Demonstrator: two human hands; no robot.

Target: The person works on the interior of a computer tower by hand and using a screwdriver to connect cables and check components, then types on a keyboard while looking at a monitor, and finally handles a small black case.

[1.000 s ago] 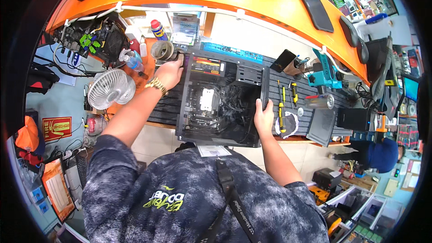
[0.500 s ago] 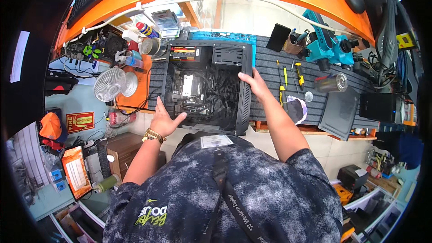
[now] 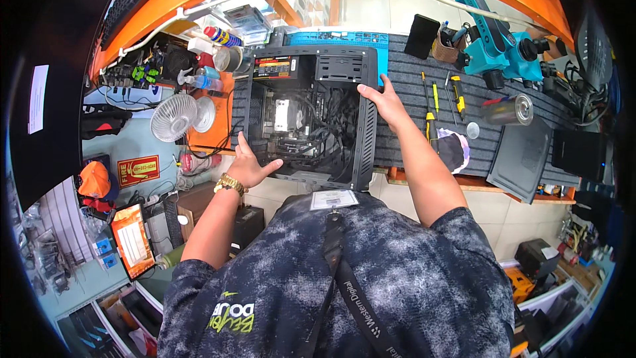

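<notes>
Left hand [image 3: 249, 167], spread wide, is at the lower left of the case [image 3: 366, 136], contact unclear; right hand [image 3: 385, 103], half open, rests its thumb on the rim. Beneath lies a ribbed grey mat [image 3: 414, 59]; inside the black, slotted case show a red-and-yellow printed label [image 3: 275, 66] and white block [image 3: 283, 117].

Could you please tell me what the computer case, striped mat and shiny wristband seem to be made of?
Computer case: probably metal, perhaps partly plastic, matte black, from its slotted edges.
Striped mat: perhaps carpet or rubber, dull grey; ridges show, fibres don't.
Shiny wristband: likely polished golden metal, from bright glints.
</notes>
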